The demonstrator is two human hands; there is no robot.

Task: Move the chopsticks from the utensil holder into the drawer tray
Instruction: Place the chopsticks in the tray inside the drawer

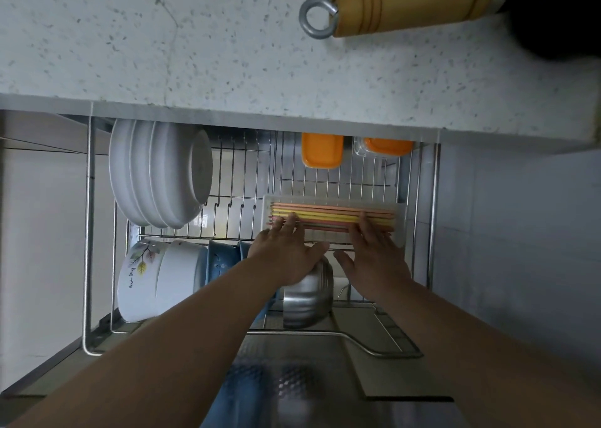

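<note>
Several pastel chopsticks (328,214), pink, yellow and orange, lie side by side lengthwise in a clear plastic tray (401,211) that rests on the wire rack of the pulled-out drawer. My left hand (286,252) lies flat with its fingertips on the left ends of the chopsticks. My right hand (374,252) lies flat with its fingertips on the right part of the bundle. Both hands have their fingers spread and grip nothing. No utensil holder is in view.
White plates (156,174) stand upright at the drawer's left. White bowls (156,278), blue bowls (224,258) and a steel bowl (309,297) stand in front. Orange-lidded containers (322,149) sit at the back. A wooden pan handle (403,5) overhangs the speckled countertop (162,37).
</note>
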